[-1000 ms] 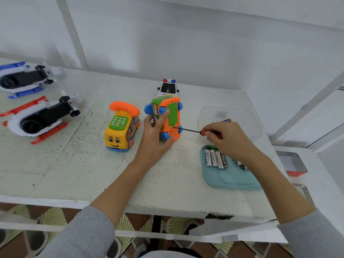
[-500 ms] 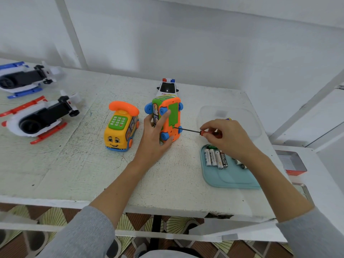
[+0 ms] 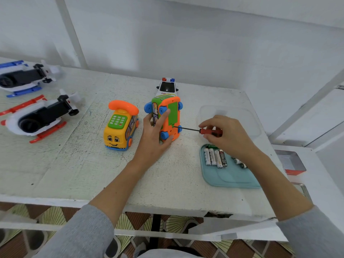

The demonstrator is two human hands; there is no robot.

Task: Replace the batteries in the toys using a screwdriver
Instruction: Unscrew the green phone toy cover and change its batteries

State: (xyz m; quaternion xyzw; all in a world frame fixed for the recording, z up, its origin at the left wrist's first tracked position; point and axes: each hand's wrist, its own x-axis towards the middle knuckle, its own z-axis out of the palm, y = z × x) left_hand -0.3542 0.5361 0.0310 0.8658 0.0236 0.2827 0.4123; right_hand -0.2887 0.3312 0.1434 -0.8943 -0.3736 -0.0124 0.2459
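An orange toy bus (image 3: 172, 116) with blue wheels stands on its side, its underside and green battery cover facing right. My left hand (image 3: 153, 135) grips it from the left, the index finger lying across the underside. My right hand (image 3: 225, 135) pinches the red handle of a small screwdriver (image 3: 198, 130), whose tip sits at the cover's lower edge. Several AA batteries (image 3: 216, 157) lie on a light blue tray (image 3: 230, 175) under my right wrist.
A yellow phone-bus toy (image 3: 121, 127) stands left of my left hand. A police car (image 3: 167, 88) sits behind the held bus. Two toy helicopters (image 3: 37, 116) lie at the far left. A clear lid (image 3: 230, 112) rests behind my right hand.
My right hand's fingers have shifted slightly on the screwdriver handle. The tip stays at the cover and the left hand holds the bus still.
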